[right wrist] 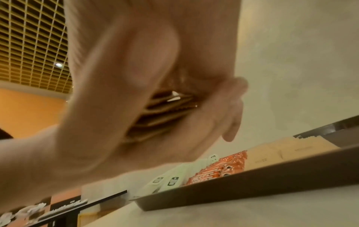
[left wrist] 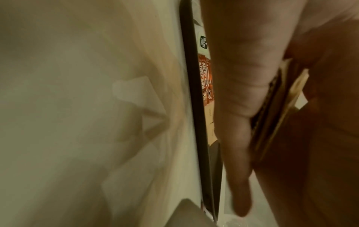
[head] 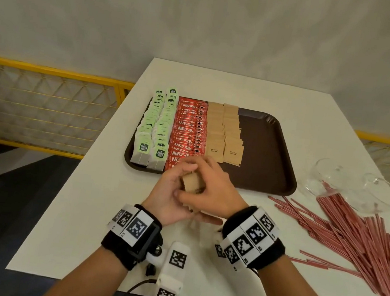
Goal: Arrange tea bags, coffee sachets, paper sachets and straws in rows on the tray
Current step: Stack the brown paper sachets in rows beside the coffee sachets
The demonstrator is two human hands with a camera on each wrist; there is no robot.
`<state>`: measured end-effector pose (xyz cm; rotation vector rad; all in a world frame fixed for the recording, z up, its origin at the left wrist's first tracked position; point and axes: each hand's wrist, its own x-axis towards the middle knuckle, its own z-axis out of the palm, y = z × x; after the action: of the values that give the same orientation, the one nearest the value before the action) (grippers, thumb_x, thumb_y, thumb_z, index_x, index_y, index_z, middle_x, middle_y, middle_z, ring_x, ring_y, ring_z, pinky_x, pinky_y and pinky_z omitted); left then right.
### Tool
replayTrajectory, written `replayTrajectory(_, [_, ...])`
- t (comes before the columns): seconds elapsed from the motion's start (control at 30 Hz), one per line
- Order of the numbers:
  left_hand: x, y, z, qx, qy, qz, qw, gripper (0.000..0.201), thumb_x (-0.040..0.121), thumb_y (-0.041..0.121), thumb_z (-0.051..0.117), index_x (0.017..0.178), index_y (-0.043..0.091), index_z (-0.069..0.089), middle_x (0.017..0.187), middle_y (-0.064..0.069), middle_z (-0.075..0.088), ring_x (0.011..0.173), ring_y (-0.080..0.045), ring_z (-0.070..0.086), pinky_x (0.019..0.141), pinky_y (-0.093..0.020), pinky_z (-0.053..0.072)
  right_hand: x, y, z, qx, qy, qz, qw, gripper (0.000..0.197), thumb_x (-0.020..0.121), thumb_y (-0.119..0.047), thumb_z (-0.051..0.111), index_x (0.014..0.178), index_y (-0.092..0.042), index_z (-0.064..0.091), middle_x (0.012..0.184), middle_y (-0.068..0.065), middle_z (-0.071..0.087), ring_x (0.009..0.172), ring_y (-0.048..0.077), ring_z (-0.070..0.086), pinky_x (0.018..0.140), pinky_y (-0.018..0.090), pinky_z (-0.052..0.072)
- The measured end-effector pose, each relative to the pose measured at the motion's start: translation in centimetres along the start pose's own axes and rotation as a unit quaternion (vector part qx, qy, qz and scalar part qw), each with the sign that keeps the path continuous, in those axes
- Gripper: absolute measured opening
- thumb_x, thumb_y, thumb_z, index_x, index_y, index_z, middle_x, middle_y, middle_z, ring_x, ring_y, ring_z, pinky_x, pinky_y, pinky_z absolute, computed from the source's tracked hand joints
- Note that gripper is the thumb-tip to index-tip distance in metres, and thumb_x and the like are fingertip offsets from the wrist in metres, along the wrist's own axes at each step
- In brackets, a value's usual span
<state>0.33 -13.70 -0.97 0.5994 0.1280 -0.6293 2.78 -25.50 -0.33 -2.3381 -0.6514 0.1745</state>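
A dark brown tray [head: 269,154] on the white table holds rows of green tea bags [head: 157,128], red coffee sachets [head: 187,132] and brown paper sachets [head: 225,134]. Just in front of the tray's near rim, my left hand [head: 171,189] and right hand [head: 211,189] both grip a small stack of brown paper sachets [head: 192,183]. The stack's edges [right wrist: 161,110] show between palm and fingers in the right wrist view. In the left wrist view the stack [left wrist: 279,110] sits behind my fingers [left wrist: 239,138]. Red straws [head: 355,231] lie loose at the right.
A clear glass container [head: 356,187] lies on its side at the right, straws spilling from it. The right third of the tray is bare. A yellow railing [head: 47,105] stands beyond the table's left edge.
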Motion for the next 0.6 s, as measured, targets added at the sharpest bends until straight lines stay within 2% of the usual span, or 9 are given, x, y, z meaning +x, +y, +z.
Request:
replayTrajectory(0.1, [0.2,-0.5,0.5,-0.014,-0.008,0.015,1.000,0.039,0.081,0.037,0.047,0.101,0.018,0.074,0.104,-0.010,0.069,0.092,-0.029,0.068,0.078,-0.063,0.047,0.0,0.3,-0.8,-0.110,0.006,-0.025,0.994,0.083,0.056,-0.069,0.038,0.128,-0.026,0.046,0.119,-0.006,0.049,0.112,0.017,0.046,0.092,0.039,0.036])
replayTrajectory(0.17, [0.4,-0.7,1.0,-0.025,0.013,0.029,0.999,0.042,0.079,0.041,0.048,0.105,0.017,0.071,0.103,-0.010,0.070,0.088,-0.029,0.069,0.068,-0.059,0.053,0.3,0.4,-1.3,-0.101,0.017,-0.058,0.993,0.078,0.058,-0.066,0.038,0.117,-0.018,0.054,0.113,-0.003,0.053,0.104,0.019,0.049,0.088,0.037,0.039])
replayTrajectory(0.23, [0.8,-0.8,1.2,-0.020,0.047,0.042,0.998,0.047,0.077,0.047,0.049,0.109,0.018,0.066,0.098,-0.009,0.071,0.084,-0.029,0.070,0.062,-0.054,0.055,0.7,0.4,-1.7,-0.062,0.022,-0.087,0.994,0.065,0.064,-0.058,0.048,0.109,-0.012,0.059,0.109,0.001,0.056,0.100,0.020,0.050,0.084,0.034,0.041])
replayTrajectory(0.3, [1.1,-1.0,1.2,-0.019,0.070,0.056,0.996,0.053,0.074,0.054,0.049,0.112,0.019,0.063,0.096,-0.007,0.071,0.083,-0.027,0.070,0.062,-0.050,0.055,0.9,0.7,-1.8,-0.051,0.029,-0.106,0.993,0.052,0.070,-0.049,0.053,0.103,-0.010,0.062,0.107,0.002,0.059,0.099,0.019,0.051,0.083,0.032,0.041])
replayTrajectory(0.37, [1.2,-1.2,1.1,-0.018,0.072,0.067,0.995,0.058,0.069,0.060,0.055,0.108,0.019,0.066,0.095,-0.006,0.072,0.082,-0.025,0.071,0.063,-0.049,0.056,0.9,1.1,-1.5,-0.077,0.052,-0.121,0.988,0.052,0.074,-0.052,0.046,0.099,-0.011,0.066,0.105,0.000,0.063,0.098,0.019,0.055,0.082,0.034,0.043])
replayTrajectory(0.4, [1.3,-1.3,1.1,-0.016,0.057,0.069,0.996,0.062,0.063,0.061,0.064,0.107,0.018,0.069,0.099,-0.006,0.072,0.086,-0.025,0.071,0.065,-0.049,0.056,0.8,1.3,-1.4,-0.095,0.064,-0.121,0.986,0.055,0.075,-0.055,0.041,0.099,-0.013,0.067,0.105,-0.001,0.064,0.100,0.019,0.056,0.082,0.035,0.043])
replayTrajectory(0.47, [1.4,-1.5,0.8,-0.012,0.026,0.074,0.997,0.077,0.047,0.055,0.084,0.111,0.015,0.070,0.111,-0.011,0.068,0.096,-0.028,0.068,0.070,-0.051,0.056,0.6,1.7,-1.1,-0.119,0.078,-0.111,0.984,0.059,0.080,-0.058,0.032,0.101,-0.017,0.068,0.109,-0.004,0.064,0.104,0.018,0.056,0.083,0.035,0.041])
replayTrajectory(0.53, [1.8,-1.6,0.0,0.004,0.025,0.084,0.996,0.091,0.045,0.043,0.091,0.125,0.012,0.059,0.120,-0.014,0.063,0.103,-0.029,0.065,0.070,-0.052,0.055,0.8,2.1,-1.2,-0.103,0.068,-0.085,0.989,0.057,0.091,-0.051,0.027,0.106,-0.015,0.068,0.113,-0.002,0.063,0.105,0.018,0.055,0.088,0.038,0.042])
replayTrajectory(0.6, [2.3,-1.4,-0.4,0.040,0.031,0.085,0.995,0.080,0.049,0.030,0.092,0.119,0.009,0.060,0.112,-0.015,0.067,0.099,-0.027,0.067,0.071,-0.047,0.057,1.2,1.8,-1.8,0.005,0.036,-0.019,0.999,0.052,0.101,-0.042,0.027,0.110,-0.011,0.068,0.116,0.003,0.062,0.105,0.020,0.056,0.091,0.041,0.044])
